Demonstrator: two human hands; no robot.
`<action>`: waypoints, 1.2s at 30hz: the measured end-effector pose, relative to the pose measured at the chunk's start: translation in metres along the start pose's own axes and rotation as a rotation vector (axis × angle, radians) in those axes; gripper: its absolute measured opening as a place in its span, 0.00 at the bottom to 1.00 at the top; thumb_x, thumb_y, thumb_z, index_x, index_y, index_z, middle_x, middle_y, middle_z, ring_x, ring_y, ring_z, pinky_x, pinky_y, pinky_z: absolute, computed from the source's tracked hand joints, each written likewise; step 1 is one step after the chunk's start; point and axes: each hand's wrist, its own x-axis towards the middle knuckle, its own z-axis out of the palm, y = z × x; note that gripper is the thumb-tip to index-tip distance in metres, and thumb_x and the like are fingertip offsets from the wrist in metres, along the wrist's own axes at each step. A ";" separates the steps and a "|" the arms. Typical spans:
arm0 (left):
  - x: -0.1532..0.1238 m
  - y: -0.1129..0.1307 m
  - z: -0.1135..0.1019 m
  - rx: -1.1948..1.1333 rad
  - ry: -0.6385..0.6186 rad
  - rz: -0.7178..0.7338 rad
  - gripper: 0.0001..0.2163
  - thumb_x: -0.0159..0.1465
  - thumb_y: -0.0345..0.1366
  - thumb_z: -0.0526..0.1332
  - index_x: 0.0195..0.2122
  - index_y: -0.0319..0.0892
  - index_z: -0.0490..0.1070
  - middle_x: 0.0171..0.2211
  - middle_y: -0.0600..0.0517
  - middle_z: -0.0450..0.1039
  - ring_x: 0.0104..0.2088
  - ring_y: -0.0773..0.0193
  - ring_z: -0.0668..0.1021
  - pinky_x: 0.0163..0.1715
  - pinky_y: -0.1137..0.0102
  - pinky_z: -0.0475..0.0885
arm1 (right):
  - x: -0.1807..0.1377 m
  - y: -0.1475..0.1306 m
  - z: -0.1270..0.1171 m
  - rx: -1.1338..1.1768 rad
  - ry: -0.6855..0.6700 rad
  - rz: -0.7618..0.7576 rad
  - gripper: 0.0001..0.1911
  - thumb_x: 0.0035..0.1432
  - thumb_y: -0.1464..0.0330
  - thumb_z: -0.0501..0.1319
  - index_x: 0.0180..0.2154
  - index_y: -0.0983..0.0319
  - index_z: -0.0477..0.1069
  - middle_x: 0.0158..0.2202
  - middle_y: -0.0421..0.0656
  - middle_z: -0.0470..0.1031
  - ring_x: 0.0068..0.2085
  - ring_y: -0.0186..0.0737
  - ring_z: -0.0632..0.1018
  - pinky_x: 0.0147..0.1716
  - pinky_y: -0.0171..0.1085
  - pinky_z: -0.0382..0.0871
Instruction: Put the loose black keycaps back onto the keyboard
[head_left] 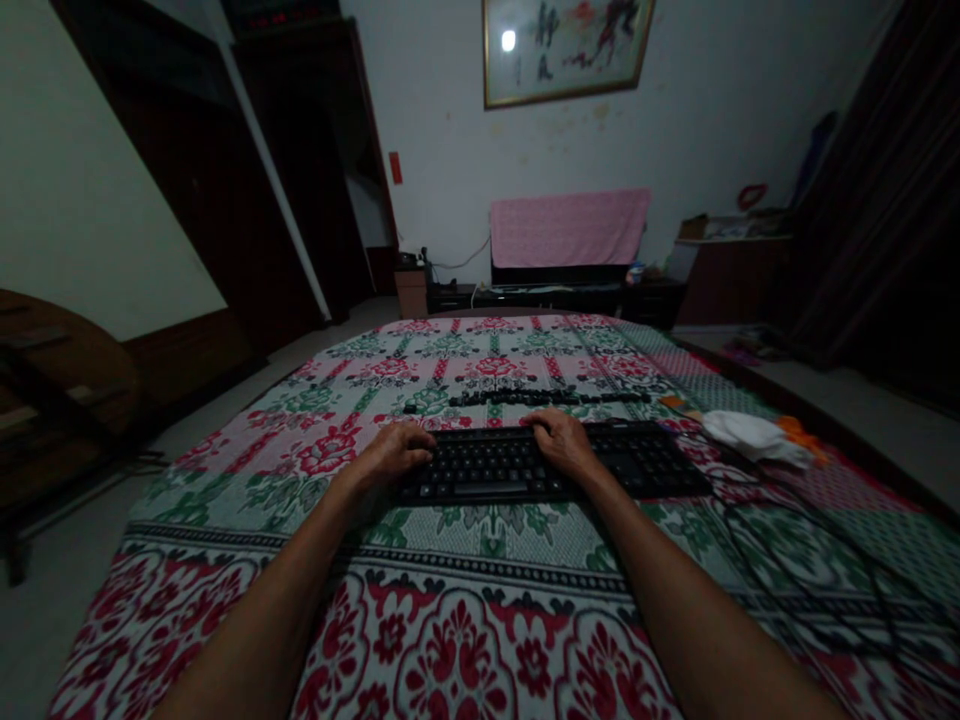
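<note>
A black computer keyboard (pixel 480 470) lies flat on the patterned cloth in front of me. My left hand (pixel 397 447) is closed around its left end, with the thumb on the upper face by the keys. Over the part right of the main keys, my right hand (pixel 561 440) is bent, fingertips drawn together at the back edge. Whatever those fingertips hold, if anything, is hidden. Small loose black keycaps (pixel 517 397) form a row behind the keyboard, and a single keycap (pixel 410 408) lies apart to the left.
A crumpled white cloth (pixel 742 433) and an orange piece (pixel 802 440) lie right of the keyboard. A black cable (pixel 810 530) loops across the right side of the tablecloth (pixel 457 640). Beyond the table stands a low cabinet with a pink cloth (pixel 570 228) over a screen.
</note>
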 end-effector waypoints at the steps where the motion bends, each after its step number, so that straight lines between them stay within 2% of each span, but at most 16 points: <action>1: -0.001 0.000 0.000 -0.022 -0.016 -0.011 0.12 0.49 0.37 0.59 0.33 0.41 0.75 0.32 0.51 0.74 0.35 0.61 0.73 0.36 0.70 0.66 | 0.000 0.001 0.001 0.001 0.000 0.000 0.14 0.49 0.76 0.51 0.34 0.63 0.74 0.35 0.44 0.75 0.38 0.37 0.73 0.42 0.35 0.64; 7: -0.002 0.000 0.004 -0.192 -0.054 -0.132 0.13 0.48 0.36 0.57 0.34 0.38 0.75 0.26 0.52 0.73 0.28 0.63 0.72 0.28 0.71 0.66 | 0.000 0.003 0.002 0.005 0.002 -0.002 0.14 0.51 0.75 0.51 0.34 0.62 0.73 0.35 0.44 0.74 0.38 0.37 0.73 0.42 0.35 0.64; 11: -0.002 -0.001 0.004 -0.205 -0.089 -0.173 0.15 0.48 0.36 0.57 0.35 0.37 0.75 0.23 0.53 0.71 0.23 0.66 0.70 0.23 0.73 0.63 | 0.000 0.001 0.002 0.009 0.005 -0.003 0.14 0.51 0.75 0.51 0.34 0.62 0.73 0.35 0.44 0.74 0.39 0.37 0.73 0.42 0.35 0.64; 16: 0.000 -0.003 0.005 -0.229 -0.085 -0.184 0.15 0.46 0.35 0.58 0.35 0.38 0.75 0.21 0.54 0.71 0.22 0.67 0.69 0.22 0.74 0.62 | 0.000 0.002 0.000 -0.002 -0.002 -0.014 0.13 0.52 0.75 0.51 0.34 0.63 0.73 0.35 0.44 0.74 0.38 0.37 0.73 0.42 0.35 0.63; 19: 0.001 -0.001 0.006 -0.269 -0.072 -0.242 0.14 0.44 0.34 0.60 0.33 0.37 0.75 0.22 0.54 0.71 0.22 0.67 0.70 0.23 0.74 0.63 | 0.001 -0.002 -0.002 -0.046 -0.029 -0.010 0.14 0.51 0.76 0.51 0.35 0.63 0.73 0.35 0.45 0.74 0.38 0.38 0.72 0.42 0.36 0.63; 22: 0.001 0.002 0.006 -0.321 -0.061 -0.326 0.14 0.43 0.34 0.60 0.32 0.37 0.75 0.21 0.55 0.70 0.21 0.68 0.69 0.22 0.74 0.63 | 0.001 -0.016 -0.002 -0.088 -0.055 -0.030 0.14 0.50 0.76 0.52 0.37 0.63 0.72 0.36 0.46 0.73 0.39 0.39 0.72 0.43 0.38 0.62; 29: 0.000 0.003 0.006 -0.367 -0.073 -0.311 0.13 0.43 0.34 0.60 0.32 0.37 0.74 0.18 0.57 0.67 0.18 0.71 0.66 0.19 0.75 0.60 | -0.001 -0.082 0.024 0.060 -0.220 -0.330 0.15 0.52 0.77 0.52 0.40 0.61 0.69 0.38 0.44 0.70 0.41 0.38 0.69 0.43 0.38 0.61; 32: -0.002 0.005 0.005 -0.376 -0.084 -0.332 0.14 0.45 0.35 0.60 0.33 0.37 0.73 0.16 0.58 0.65 0.16 0.72 0.63 0.17 0.76 0.57 | 0.003 -0.098 0.040 0.053 -0.286 -0.352 0.15 0.52 0.77 0.52 0.41 0.61 0.70 0.37 0.44 0.69 0.40 0.37 0.69 0.42 0.38 0.61; 36: -0.002 0.005 0.006 -0.346 -0.040 -0.280 0.13 0.44 0.35 0.59 0.31 0.36 0.73 0.18 0.57 0.66 0.17 0.72 0.64 0.17 0.76 0.56 | 0.006 -0.104 0.053 0.055 -0.266 -0.318 0.14 0.53 0.76 0.52 0.40 0.61 0.71 0.36 0.44 0.68 0.39 0.38 0.68 0.42 0.38 0.60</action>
